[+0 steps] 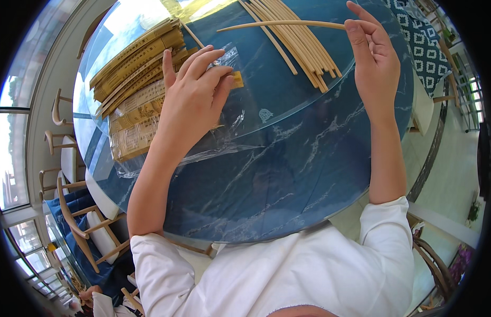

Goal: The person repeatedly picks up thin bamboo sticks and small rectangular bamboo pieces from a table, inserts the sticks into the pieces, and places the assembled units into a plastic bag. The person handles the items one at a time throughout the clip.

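My left hand (190, 105) is over a clear plastic bag (203, 153) of brown printed paper chopstick sleeves (137, 127). Its thumb and index finger are closed on a paper sleeve, whose yellowish end (238, 80) sticks out past the fingertips; the other fingers are raised and apart. The rest of that sleeve is hidden behind the hand. Between thumb and fingers, my right hand (380, 66) grips a pale wooden chopstick (282, 22) by one end. It points left, level above the table. Below it lies a row of loose chopsticks (298, 42).
More brown sleeves (145, 55) are stacked at the far left. A round glass turntable (266, 113) rests on the dark blue marbled table (266, 195). Wooden chairs (92, 227) stand to the left, and a patterned blue-white cloth (425, 50) hangs at the right. Another person's hand (90, 295) shows at lower left.
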Demonstrator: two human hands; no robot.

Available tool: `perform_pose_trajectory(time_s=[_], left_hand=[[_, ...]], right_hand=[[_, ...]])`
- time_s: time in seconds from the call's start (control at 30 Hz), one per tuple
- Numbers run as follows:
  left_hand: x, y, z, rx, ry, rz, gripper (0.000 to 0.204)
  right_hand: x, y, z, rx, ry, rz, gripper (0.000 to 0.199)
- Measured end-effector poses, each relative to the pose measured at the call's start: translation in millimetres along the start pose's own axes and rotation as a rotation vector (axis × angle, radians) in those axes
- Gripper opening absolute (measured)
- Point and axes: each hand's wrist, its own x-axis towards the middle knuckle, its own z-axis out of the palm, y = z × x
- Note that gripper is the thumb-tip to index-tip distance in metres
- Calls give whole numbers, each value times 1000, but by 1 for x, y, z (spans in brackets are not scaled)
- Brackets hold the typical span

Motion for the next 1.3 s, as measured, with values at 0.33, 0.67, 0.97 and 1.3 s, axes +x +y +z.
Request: perform_pose_trajectory(time_s=[0.33,0.67,0.97,1.3], left_hand=[[-7,-14,-10,76,-93,-27,35],[-7,-26,2,37,-118,-16,34],[-9,-30,15,-73,-35,-29,31],[-8,-27,12,-3,-73,-47,30]], right_hand=[[18,33,-32,138,263,42,24],[22,54,-35,160,221,51,28],[26,74,-37,266,140,195,27],[28,82,-40,261,97,260,28]])
